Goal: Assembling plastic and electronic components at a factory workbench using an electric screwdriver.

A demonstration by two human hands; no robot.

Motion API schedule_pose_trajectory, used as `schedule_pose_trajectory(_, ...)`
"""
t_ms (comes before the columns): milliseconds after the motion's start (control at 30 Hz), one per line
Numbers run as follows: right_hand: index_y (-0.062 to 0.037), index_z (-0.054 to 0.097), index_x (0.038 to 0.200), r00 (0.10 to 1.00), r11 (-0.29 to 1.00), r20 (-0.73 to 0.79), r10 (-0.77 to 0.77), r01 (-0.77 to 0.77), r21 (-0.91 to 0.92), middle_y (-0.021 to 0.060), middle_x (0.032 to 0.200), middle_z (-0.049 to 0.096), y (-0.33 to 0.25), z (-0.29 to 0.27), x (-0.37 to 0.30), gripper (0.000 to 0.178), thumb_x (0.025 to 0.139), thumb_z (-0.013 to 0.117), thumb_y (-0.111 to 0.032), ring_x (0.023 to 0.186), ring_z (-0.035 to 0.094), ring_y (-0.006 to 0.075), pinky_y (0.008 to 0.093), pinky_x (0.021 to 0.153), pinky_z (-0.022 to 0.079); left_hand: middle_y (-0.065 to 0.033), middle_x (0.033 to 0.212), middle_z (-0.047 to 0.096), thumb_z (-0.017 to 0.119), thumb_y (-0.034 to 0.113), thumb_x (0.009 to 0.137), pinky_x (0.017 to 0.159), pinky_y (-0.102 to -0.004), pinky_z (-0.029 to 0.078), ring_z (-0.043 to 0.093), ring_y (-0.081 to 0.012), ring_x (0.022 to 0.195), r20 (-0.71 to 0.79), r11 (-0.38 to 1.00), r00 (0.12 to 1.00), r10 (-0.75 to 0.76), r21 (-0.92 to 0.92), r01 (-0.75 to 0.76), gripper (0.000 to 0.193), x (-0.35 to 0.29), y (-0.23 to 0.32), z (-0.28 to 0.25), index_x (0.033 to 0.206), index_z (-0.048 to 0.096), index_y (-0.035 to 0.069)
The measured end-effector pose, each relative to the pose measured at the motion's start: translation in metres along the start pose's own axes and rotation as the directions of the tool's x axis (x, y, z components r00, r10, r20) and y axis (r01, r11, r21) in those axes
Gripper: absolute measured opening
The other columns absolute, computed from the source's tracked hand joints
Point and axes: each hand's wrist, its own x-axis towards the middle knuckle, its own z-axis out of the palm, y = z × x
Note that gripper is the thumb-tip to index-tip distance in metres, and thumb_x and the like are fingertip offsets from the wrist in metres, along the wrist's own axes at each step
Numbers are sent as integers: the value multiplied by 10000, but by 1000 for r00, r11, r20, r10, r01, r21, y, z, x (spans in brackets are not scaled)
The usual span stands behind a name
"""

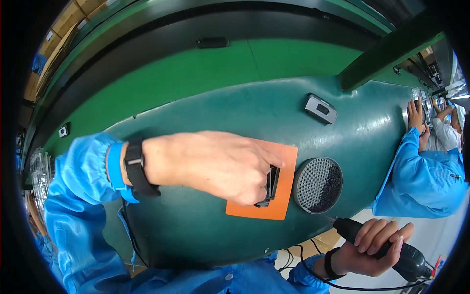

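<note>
My left hand (pixel 220 164) reaches across the middle of the bench, palm down, over an orange mat (pixel 289 169). Its fingers close on a black rectangular part (pixel 270 188) lying on the mat; the index finger stretches along the far end, and the hand hides much of the part. In my right hand (pixel 374 250), at the lower right, is a black corded electric screwdriver (pixel 350 229), its bit pointing left and up. Just beyond the bit sits a round grey tray (pixel 303 200) full of small holes, with small dark screws (pixel 332 191) gathered on its right side.
A grey-and-black rectangular device (pixel 320 109) lies at the bench's far right. Past the bench (pixel 205 117) runs a green belt (pixel 274 61) carrying a black part (pixel 212 42) and a small white piece (pixel 63 130). A green post (pixel 387 54) rises at right, near a co-worker's blue sleeve (pixel 409 157).
</note>
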Motion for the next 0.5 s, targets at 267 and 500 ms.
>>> schedule_pose_trajectory(267, -86, 327, 857, 999, 999, 36, 15, -16, 38, 22, 493, 358, 12, 2, 11, 160, 958, 426, -161, 354, 335, 97, 219, 329, 324, -145, 782, 671, 638, 95, 665, 962, -324, 480, 631, -248, 937, 236, 949, 972, 0, 306, -74, 82, 2, 19, -11, 672, 624, 14)
schedule_pose_trajectory(500, -74, 342, 875, 982, 992, 182, 57, -76, 97, 56, 501, 420, 34, 20, 17, 176, 954, 459, -179, 365, 382, 136, 267, 347, 348, -22, 1098, 637, 702, 365, 697, 786, -275, 391, 523, -157, 969, 13, 857, 921, -390, 371, 358, 364, -9, 70, 15, 896, 676, 61)
